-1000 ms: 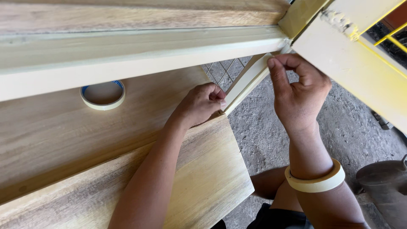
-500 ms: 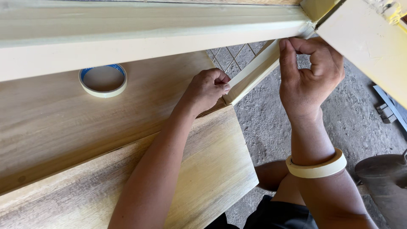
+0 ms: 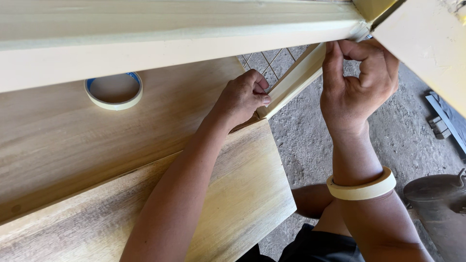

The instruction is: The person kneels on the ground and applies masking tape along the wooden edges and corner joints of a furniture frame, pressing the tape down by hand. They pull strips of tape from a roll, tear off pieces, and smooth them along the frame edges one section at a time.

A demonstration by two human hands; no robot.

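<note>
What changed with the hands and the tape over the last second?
The right hand slid up the tape strip to the painted frame's corner, its fingers now pressing there. The left hand stayed pinning the strip's lower end at the wooden board's edge. The tape roll on the board and the one on the right wrist did not move.

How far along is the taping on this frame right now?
Done: the long cream rail across the top looks covered already. In hand: the left hand pins the lower end of a tape strip at the board's corner while the right hand presses its upper end by the frame joint. Left: the strip's middle looks not yet smoothed down. One roll lies on the wooden board, another rides the right wrist.
</note>
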